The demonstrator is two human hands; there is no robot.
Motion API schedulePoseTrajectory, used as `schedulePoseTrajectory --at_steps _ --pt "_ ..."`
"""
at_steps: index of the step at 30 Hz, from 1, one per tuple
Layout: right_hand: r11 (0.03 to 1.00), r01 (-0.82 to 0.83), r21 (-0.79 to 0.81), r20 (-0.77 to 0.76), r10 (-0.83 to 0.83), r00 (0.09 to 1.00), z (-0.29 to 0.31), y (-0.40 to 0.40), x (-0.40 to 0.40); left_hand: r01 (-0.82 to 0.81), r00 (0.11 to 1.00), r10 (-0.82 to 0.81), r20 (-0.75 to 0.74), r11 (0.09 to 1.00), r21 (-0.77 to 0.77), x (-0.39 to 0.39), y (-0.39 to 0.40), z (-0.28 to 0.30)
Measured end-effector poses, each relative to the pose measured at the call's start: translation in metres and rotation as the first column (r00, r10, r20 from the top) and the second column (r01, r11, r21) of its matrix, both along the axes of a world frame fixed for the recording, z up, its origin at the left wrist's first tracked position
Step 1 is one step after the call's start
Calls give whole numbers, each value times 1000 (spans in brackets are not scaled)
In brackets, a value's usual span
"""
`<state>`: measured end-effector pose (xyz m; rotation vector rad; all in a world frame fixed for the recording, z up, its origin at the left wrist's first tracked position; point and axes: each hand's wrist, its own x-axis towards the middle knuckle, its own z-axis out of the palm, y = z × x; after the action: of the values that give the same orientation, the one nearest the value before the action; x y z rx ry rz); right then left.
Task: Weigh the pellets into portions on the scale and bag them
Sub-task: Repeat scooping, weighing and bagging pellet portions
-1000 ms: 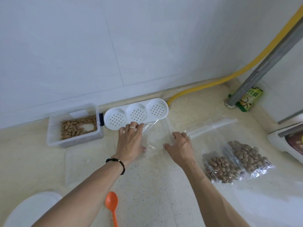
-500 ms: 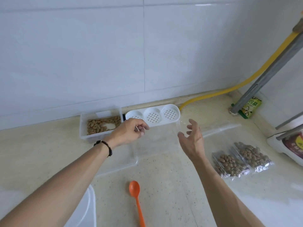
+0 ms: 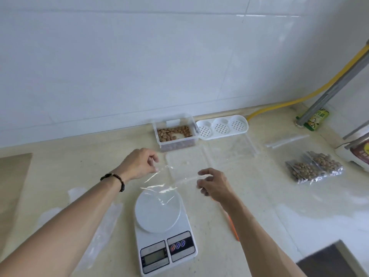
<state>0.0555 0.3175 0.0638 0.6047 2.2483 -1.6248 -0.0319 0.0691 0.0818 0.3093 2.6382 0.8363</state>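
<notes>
Head view: the left hand (image 3: 139, 163) and right hand (image 3: 214, 183) each pinch an edge of an empty clear bag (image 3: 167, 182), stretched between them above the white scale (image 3: 162, 226) on the table (image 3: 259, 216). Pellets (image 3: 174, 133) lie in a clear box (image 3: 175, 131) by the wall; two filled bags (image 3: 314, 169) lie at right.

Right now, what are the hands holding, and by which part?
An empty clear bag, pinched at its upper edge: left hand at one end, right hand at the other.
</notes>
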Motion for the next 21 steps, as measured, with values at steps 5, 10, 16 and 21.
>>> schedulePoseTrajectory --at_steps 5,10,16,21 --pt "991 -61 118 96 50 994 -21 -25 16 21 1000 -22 -21 998 -63 10 -20 -29" --pt "985 -22 173 107 3 994 -35 -26 20 62 994 -71 -87 993 -100 10 -15 -51" --pt "932 -97 348 88 71 994 -44 -24 37 -9 963 -29 -268 990 -141 27 -8 -61" --pt "914 -26 405 -47 49 998 -38 -24 61 -104 922 73 -380 993 -62 78 -12 -62"
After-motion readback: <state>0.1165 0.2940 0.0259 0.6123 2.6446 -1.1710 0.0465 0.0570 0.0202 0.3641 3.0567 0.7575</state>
